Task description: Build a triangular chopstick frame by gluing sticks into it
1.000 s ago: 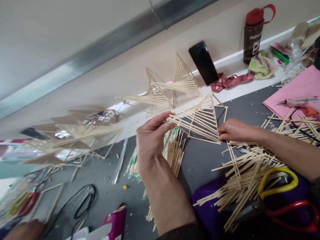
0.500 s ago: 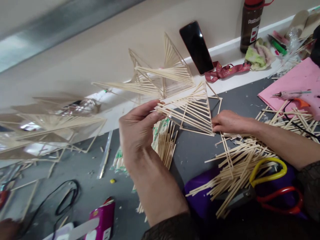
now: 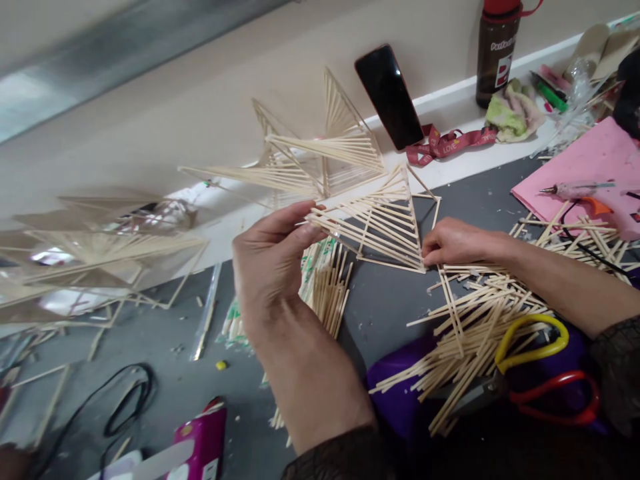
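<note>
My left hand [image 3: 273, 263] pinches the left corner of a triangular frame of thin wooden sticks [image 3: 383, 223], held tilted above the grey table [image 3: 395, 300]. At the frame's lower right corner my right hand [image 3: 453, 243] grips it with closed fingers. A finished stick structure [image 3: 320, 160] stands just behind the frame, against the wall ledge. Under my right forearm lies a loose pile of sticks [image 3: 480, 327]. A bundle of sticks [image 3: 327, 290] lies below the frame, beside my left hand.
A black phone [image 3: 389, 97] leans on the wall, with a red lanyard [image 3: 445, 143] and a brown bottle [image 3: 497, 53] to its right. A glue gun [image 3: 597, 200] rests on pink paper [image 3: 585, 163]. Yellow-and-red scissors [image 3: 535, 373] lie on a purple bag. More stick structures [image 3: 95, 250] stand at left; a black cable [image 3: 125, 407] lies near.
The view has shifted slightly, so everything sits a little further left and lower in the picture than a second ago. Both hands keep the same hold on the stick frame.
</note>
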A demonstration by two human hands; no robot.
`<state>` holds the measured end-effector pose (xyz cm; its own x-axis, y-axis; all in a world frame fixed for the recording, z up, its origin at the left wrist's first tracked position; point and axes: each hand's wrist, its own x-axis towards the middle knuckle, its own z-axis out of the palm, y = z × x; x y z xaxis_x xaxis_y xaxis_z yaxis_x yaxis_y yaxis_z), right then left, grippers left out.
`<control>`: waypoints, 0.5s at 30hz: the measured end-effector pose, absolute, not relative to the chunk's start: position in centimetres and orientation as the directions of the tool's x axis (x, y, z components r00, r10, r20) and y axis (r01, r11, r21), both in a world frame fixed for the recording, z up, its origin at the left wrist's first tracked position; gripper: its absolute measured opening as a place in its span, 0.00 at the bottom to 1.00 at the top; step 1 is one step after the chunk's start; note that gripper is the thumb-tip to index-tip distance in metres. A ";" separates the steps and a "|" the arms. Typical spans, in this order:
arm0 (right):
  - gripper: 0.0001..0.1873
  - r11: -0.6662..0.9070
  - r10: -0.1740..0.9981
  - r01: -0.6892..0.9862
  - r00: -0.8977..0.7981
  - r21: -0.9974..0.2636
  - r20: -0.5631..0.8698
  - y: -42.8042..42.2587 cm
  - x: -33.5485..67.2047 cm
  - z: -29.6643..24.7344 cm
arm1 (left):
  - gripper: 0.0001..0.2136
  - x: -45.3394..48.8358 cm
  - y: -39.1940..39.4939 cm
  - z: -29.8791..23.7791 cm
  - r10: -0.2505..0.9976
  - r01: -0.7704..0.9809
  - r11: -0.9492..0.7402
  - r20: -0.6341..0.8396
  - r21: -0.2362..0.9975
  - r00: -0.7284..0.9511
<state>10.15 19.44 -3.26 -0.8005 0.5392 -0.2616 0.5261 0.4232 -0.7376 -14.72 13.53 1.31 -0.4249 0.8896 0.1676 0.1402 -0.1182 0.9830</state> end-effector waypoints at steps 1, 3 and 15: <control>0.08 0.430 0.542 0.523 -0.802 -0.736 -0.253 19.4 10.1 -3.2 | 0.15 -14.8 13.5 1.3 0.890 0.140 -0.118 0.167 0.983 -0.424; 0.09 0.444 0.546 0.518 -0.803 -0.731 -0.237 19.3 10.1 -3.2 | 0.15 -14.8 13.6 1.3 0.889 0.142 -0.118 0.169 0.983 -0.426; 0.08 0.392 0.543 0.495 -0.805 -0.775 -0.239 19.1 10.3 -3.9 | 0.16 -15.6 13.3 1.0 0.898 0.184 -0.042 0.118 0.982 -0.424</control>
<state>10.30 19.11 -3.86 -0.8048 0.5431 -0.2394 0.4954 0.3925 -0.7750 -15.59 13.34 0.96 -0.4240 0.8980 0.1176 0.1840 -0.0417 0.9820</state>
